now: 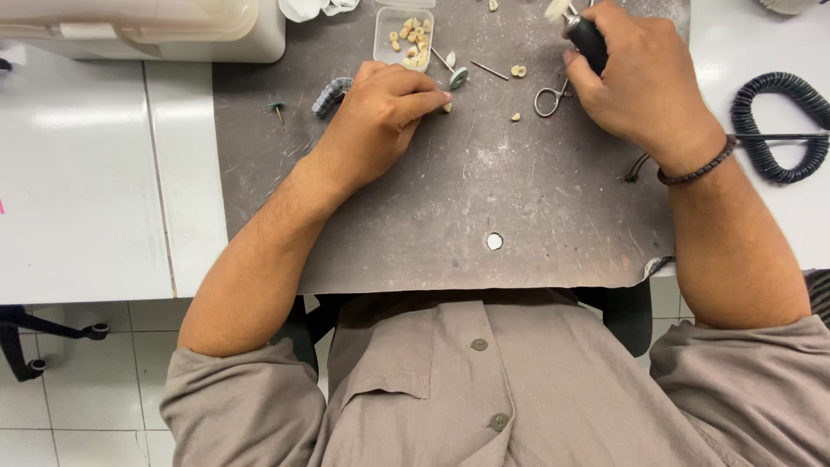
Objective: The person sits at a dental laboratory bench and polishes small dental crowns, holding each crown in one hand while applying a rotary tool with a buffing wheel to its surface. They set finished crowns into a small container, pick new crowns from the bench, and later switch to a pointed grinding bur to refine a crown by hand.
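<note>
My left hand (389, 108) rests on a dark grey work mat (450, 216), its fingertips pinched on a small cream tooth-shaped piece (448, 106). My right hand (635, 73) grips a black rotary handpiece (588, 39) with a pale brush tip (558, 9) at the mat's far edge. A beaded bracelet (696, 169) circles my right wrist. Between the hands lie two loose cream pieces (518, 71) and a small mounted disc tool (456, 76).
A clear box of several cream tooth pieces (405, 36) stands beyond my left hand. A grey dental arch model (331, 93), small scissors-like forceps (550, 99), a green-topped pin (277, 109), a coiled black cord (778, 125) and a white machine (147, 30) lie around. The mat has a hole (494, 241).
</note>
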### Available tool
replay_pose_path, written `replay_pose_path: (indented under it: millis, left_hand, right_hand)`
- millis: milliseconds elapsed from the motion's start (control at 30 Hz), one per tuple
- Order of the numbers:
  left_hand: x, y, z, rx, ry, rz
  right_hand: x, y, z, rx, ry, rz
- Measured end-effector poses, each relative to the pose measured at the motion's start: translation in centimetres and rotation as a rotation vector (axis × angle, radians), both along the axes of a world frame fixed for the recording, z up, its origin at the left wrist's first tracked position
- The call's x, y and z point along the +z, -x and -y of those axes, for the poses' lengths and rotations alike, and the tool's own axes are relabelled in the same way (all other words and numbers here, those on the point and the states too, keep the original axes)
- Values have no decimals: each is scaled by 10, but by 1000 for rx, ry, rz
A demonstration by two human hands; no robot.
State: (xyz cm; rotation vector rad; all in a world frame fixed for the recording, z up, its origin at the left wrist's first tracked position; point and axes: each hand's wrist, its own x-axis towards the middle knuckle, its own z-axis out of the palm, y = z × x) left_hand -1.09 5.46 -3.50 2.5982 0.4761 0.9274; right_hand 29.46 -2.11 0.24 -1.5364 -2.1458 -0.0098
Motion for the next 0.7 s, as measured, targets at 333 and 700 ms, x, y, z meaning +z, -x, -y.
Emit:
replay_pose_path:
  millis: [333, 700]
  left_hand:
    - [27, -11, 14, 176, 102, -31]
    - [40, -30, 16, 172, -90, -263]
  right_hand:
    - [16, 14, -9, -124, 35, -42]
    - [30, 24, -9, -189, 153, -64]
